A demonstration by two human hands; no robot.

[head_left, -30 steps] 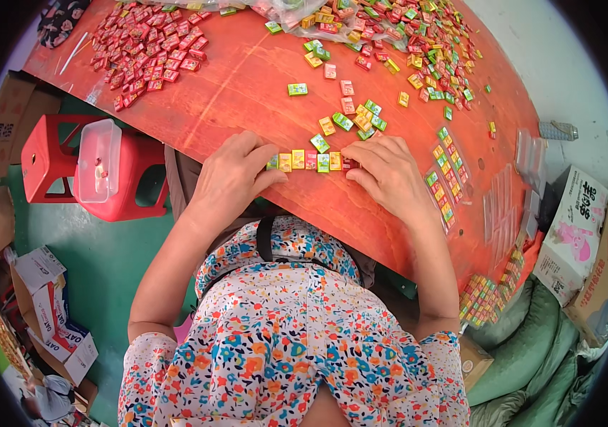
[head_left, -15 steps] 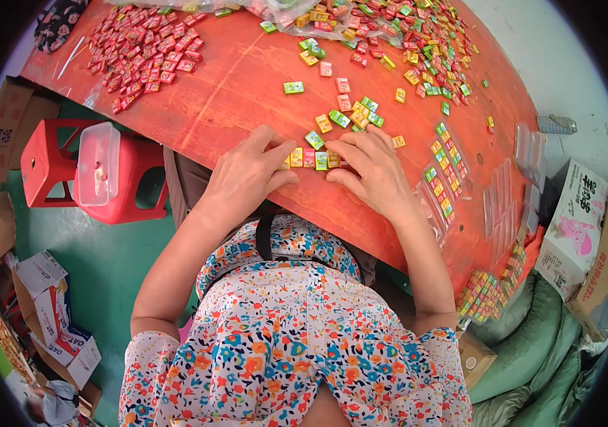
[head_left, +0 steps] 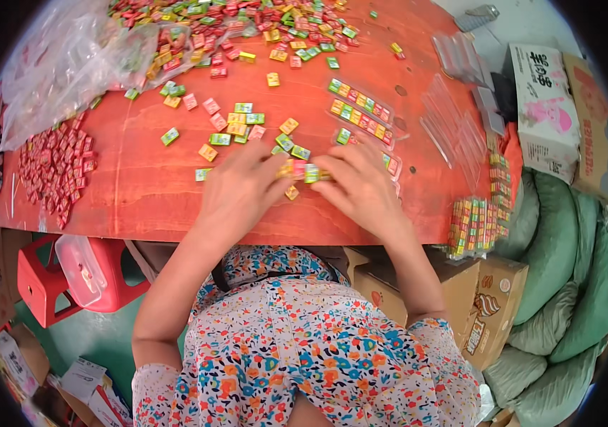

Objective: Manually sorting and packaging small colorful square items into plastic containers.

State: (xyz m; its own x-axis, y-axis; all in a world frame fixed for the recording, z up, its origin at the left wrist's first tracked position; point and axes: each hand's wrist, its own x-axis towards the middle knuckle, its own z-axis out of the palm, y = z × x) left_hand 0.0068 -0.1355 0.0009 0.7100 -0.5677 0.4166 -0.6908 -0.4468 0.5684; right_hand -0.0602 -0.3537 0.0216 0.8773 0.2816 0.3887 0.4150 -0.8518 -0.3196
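Note:
Between my hands is a short row of small candy boxes [head_left: 299,169], yellow, pink and green, standing side by side. My left hand [head_left: 238,186] pinches the row's left end with thumb and fingers. At the other end my right hand [head_left: 362,186] grips it the same way. The fingertips hide the end boxes, and I cannot tell whether the row is clear of the table. A loose yellow box [head_left: 291,192] lies just below it. Beyond my fingers are loose green boxes [head_left: 292,146]. Clear plastic trays filled with coloured boxes [head_left: 361,119] lie past my right hand.
A red box heap [head_left: 55,171] lies at the left, a mixed heap [head_left: 247,21] at the far side, beside a clear plastic bag [head_left: 69,71]. Empty clear trays [head_left: 453,128] and stacked filled packs [head_left: 471,224] are at the right. Red stools [head_left: 112,270] stand below the table's left edge.
The view has swung to the right, bringing the filled trays closer to the middle. Both hands have closed in on the ends of the box row, which was lying between them.

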